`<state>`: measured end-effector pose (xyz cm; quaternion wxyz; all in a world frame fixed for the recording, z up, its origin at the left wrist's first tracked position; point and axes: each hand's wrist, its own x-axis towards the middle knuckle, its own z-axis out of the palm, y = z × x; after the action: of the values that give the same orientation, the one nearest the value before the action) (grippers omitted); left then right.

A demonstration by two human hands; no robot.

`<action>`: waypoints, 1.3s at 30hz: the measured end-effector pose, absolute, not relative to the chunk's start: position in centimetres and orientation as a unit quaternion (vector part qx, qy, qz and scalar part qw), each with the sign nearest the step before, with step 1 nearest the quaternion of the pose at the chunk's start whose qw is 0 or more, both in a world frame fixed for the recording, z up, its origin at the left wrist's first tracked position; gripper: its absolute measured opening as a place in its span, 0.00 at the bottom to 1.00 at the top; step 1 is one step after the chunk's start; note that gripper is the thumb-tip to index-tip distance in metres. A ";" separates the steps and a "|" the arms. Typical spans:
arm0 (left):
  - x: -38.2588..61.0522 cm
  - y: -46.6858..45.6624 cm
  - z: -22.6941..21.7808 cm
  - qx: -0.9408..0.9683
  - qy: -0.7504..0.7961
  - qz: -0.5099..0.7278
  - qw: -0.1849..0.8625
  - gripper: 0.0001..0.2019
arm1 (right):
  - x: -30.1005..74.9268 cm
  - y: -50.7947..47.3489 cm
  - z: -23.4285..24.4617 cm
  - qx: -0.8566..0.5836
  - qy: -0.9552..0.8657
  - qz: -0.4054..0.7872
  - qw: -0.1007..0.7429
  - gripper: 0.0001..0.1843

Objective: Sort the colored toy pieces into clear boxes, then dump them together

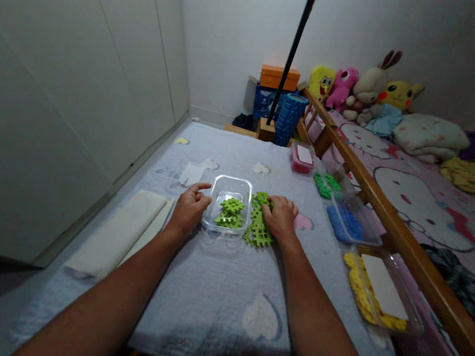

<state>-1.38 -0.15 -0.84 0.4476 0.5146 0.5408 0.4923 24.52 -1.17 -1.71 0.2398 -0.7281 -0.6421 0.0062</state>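
A clear plastic box (231, 188) sits on a pale blue quilt (209, 295) and holds several light green interlocking pieces (230, 213). My left hand (189, 207) rests against the box's left side, fingers curled on its rim. Just right of the box lies a pile of the same light green pieces (258, 230). My right hand (280, 217) lies on top of that pile with its fingers bent over the pieces.
To the right stand boxes of red (301, 157), dark green (326, 184), blue (351, 222) and yellow pieces (375, 292). A wooden bed rail (396, 235) runs along the right. A folded white cloth (119, 234) lies left; a black pole (293, 47) stands behind.
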 end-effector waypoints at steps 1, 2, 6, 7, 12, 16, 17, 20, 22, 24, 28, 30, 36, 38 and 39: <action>-1.4 -0.1 -0.9 0.515 0.540 0.492 0.448 0.27 | 24.5 -1.2 -1.7 -0.727 -0.644 0.006 0.240 0.12; -1.4 -0.1 -0.9 0.515 0.539 0.493 0.449 0.27 | 24.6 -1.2 -1.7 -0.724 -0.645 0.006 0.242 0.11; -1.4 -0.1 -0.9 0.516 0.536 0.495 0.449 0.27 | 24.5 -1.4 -1.2 -0.718 -0.646 0.004 0.258 0.11; -1.4 -0.1 -1.0 0.516 0.537 0.495 0.449 0.27 | 24.4 -1.4 -1.1 -0.719 -0.644 0.005 0.261 0.11; -1.5 0.0 -1.0 0.520 0.539 0.493 0.443 0.27 | 24.3 -1.4 -0.4 -0.702 -0.650 0.011 0.292 0.13; -1.5 0.0 -1.1 0.517 0.539 0.494 0.446 0.27 | 24.4 -1.1 -0.5 -0.686 -0.659 -0.007 0.310 0.13; -1.5 0.0 -1.1 0.515 0.539 0.494 0.448 0.27 | 24.5 -1.0 -0.6 -0.684 -0.660 -0.014 0.310 0.14; -1.4 0.0 -1.0 0.513 0.538 0.497 0.448 0.27 | 24.7 -0.8 -0.9 -0.671 -0.673 -0.030 0.311 0.15; -1.4 -0.1 -1.0 0.514 0.537 0.497 0.447 0.27 | 24.9 -0.7 -0.9 -0.656 -0.682 -0.032 0.321 0.15; -1.4 -0.1 -0.9 0.517 0.537 0.495 0.446 0.26 | 24.9 -0.7 -0.8 -0.645 -0.684 -0.028 0.340 0.15; -1.4 -0.1 -0.9 0.517 0.540 0.495 0.443 0.26 | 24.4 -1.3 0.4 -0.621 -0.667 -0.014 0.411 0.15; -1.4 -0.1 -0.9 0.517 0.540 0.496 0.442 0.26 | 23.7 -1.9 1.4 -0.593 -0.664 -0.004 0.457 0.14; -1.4 0.0 -1.0 0.520 0.538 0.496 0.441 0.26 | 20.9 -3.7 3.0 -0.512 -0.709 0.025 0.485 0.13; -1.5 0.0 -1.0 0.520 0.536 0.496 0.443 0.26 | 20.1 -3.9 2.9 -0.502 -0.732 0.035 0.459 0.13; -1.5 0.0 -1.0 0.519 0.536 0.497 0.444 0.26 | 19.7 -3.9 2.7 -0.501 -0.744 0.040 0.441 0.13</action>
<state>-1.46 -0.03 -0.98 0.4439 0.5191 0.5357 0.4965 19.73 -3.94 2.73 0.4409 -0.5009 -0.7437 0.0401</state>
